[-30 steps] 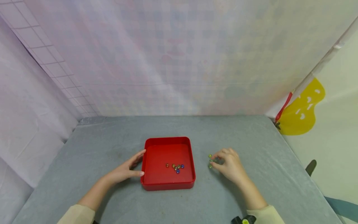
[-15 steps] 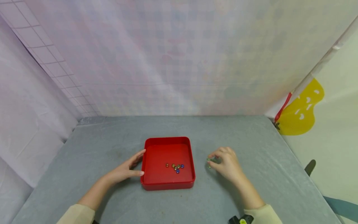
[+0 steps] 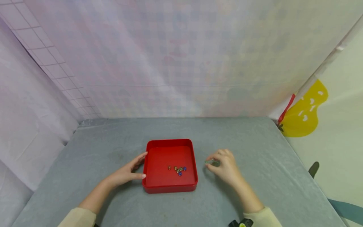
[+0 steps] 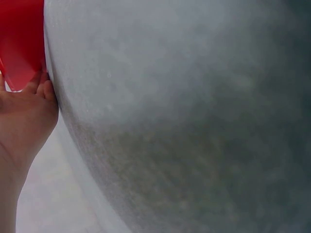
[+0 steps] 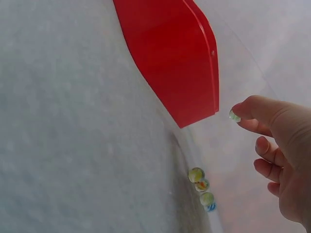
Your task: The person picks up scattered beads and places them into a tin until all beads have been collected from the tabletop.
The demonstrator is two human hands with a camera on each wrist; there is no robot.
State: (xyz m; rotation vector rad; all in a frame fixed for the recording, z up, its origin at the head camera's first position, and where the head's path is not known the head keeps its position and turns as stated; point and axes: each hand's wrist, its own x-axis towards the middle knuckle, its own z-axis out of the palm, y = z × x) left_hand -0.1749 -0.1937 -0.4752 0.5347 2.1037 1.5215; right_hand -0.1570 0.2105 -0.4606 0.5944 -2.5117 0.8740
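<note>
In the head view, the left hand (image 3: 127, 173) rests against the left wall of the red tray (image 3: 170, 189), its fingers extended, the thumb nearer and the other fingers farther. It is not closed around the wall; I judge that this wide contact serves to steady the tray on the grey tabletop (image 3: 122, 135). Inside the tray lie several small marbles (image 3: 181, 169), somewhat right of its middle; the raised walls should prevent them from rolling away. The right hand (image 3: 225, 167) is to the right of the tray, apart from it.

The left wrist view shows only the same hand touching the tray's edge.

In the right wrist view, the thumb and forefinger pinch a pale green marble (image 5: 234, 116), which suits so small and smooth a ball. It is at the fingertips, on the hand's left side, outside the tray. Four loose marbles (image 5: 196, 174) lie in a row on the tabletop, right of the tray.
</note>
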